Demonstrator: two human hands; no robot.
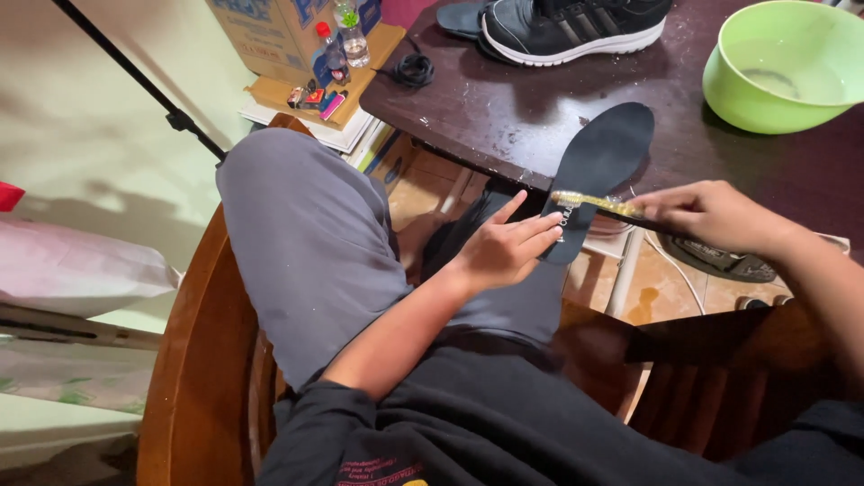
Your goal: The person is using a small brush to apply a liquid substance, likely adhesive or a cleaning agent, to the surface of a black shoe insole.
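Left hand [504,247]: fingers loosely extended, supporting heel end of black insole [598,166] from below; no firm grip, so the heel may slip.
Right hand [711,214]: closed on yellow brush [594,203] laid across insole; hard strokes could lever it off the table edge [468,148].
Green basin [783,67]: beyond fingers; spill risk if knocked.

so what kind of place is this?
Likely a room at home, not a workshop: dark wooden table with a sneaker and green basin, wooden chair, cardboard box on books.
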